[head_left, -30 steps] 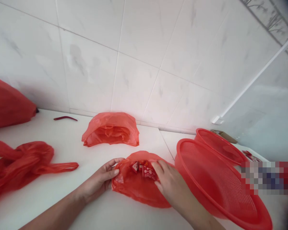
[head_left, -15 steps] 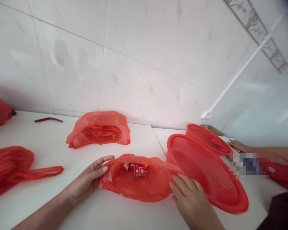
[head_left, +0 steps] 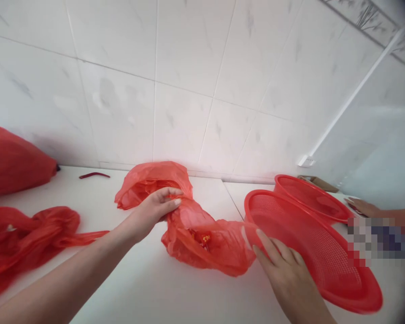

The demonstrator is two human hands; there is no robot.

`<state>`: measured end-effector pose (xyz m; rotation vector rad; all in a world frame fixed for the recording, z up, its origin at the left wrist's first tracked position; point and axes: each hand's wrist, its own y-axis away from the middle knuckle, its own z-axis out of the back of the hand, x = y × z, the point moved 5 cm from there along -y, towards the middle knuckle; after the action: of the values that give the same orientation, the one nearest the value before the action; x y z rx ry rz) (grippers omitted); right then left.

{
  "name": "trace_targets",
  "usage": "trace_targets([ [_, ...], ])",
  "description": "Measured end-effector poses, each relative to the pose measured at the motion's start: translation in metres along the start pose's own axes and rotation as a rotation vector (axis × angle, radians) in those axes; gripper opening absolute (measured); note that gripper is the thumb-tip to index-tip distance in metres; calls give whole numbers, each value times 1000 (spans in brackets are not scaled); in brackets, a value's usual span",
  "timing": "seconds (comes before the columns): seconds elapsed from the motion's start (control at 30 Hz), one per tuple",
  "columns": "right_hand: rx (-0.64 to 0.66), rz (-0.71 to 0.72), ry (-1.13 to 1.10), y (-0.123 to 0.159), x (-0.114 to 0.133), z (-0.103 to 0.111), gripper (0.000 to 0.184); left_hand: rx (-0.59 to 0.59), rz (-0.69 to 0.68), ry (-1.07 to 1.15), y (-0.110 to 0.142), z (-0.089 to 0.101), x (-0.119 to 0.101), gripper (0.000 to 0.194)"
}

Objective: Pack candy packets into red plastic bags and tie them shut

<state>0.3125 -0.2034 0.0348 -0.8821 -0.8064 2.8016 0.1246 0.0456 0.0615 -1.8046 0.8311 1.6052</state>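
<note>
A thin red plastic bag (head_left: pixel 227 254) lies in front of me on the white table, its mouth facing up. Small red wrapped packets (head_left: pixel 202 237) show inside it. My left hand (head_left: pixel 158 207) pinches the bag's far left edge between thumb and fingers and holds it raised. At the right end, my right hand (head_left: pixel 283 265) grips the other side, with its thumb hidden. Behind my left hand stands a second red plastic bag (head_left: pixel 151 173), partly covered by the hand and the lifted edge.
Two red plastic baskets (head_left: pixel 300 243) sit at the right, one behind the other. Another person's hand (head_left: pixel 364 207) is beyond them. More red bags (head_left: pixel 16 162) lie at the left. A dark red curved strip (head_left: pixel 94 174) rests near the tiled wall (head_left: pixel 185 121).
My left hand has moved up and right, pulling the bag's left edge upward, so the mouth is now twisted and narrower. The view has turned slightly left.
</note>
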Motion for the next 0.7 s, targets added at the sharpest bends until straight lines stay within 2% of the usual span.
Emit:
trace_targets([
  [0.07,17,-30,-36,-12,-2,-9,47,40,6,-22,-14,-18,-19,30],
  [0.17,6,-46,-83,-28,-8,-19,35,82,-34,-34,-31,-44,-51,31],
  [0.23,-13,-88,-105,-34,-17,-19,30,73,-140,-56,-35,-53,-77,34],
  [0.3,-58,-138,-153,-35,-25,-11,31,44,-326,-74,-30,-54,-104,37],
  [0.37,-124,-154,-233,-33,-29,0,33,2,-479,-141,-22,-47,-124,41],
  [0.4,-157,-151,-273,-32,-30,6,34,-18,-504,-206,-19,-42,-129,41],
  [0.5,-223,-188,-357,-29,-35,17,30,-108,-472,-438,-15,-20,-133,40],
  [0.6,-207,-365,-522,-33,-48,18,23,-230,-488,-618,-13,7,-134,43],
  [0.7,-155,-637,-821,-41,-62,15,16,-290,-453,-832,-10,32,-133,44],
])
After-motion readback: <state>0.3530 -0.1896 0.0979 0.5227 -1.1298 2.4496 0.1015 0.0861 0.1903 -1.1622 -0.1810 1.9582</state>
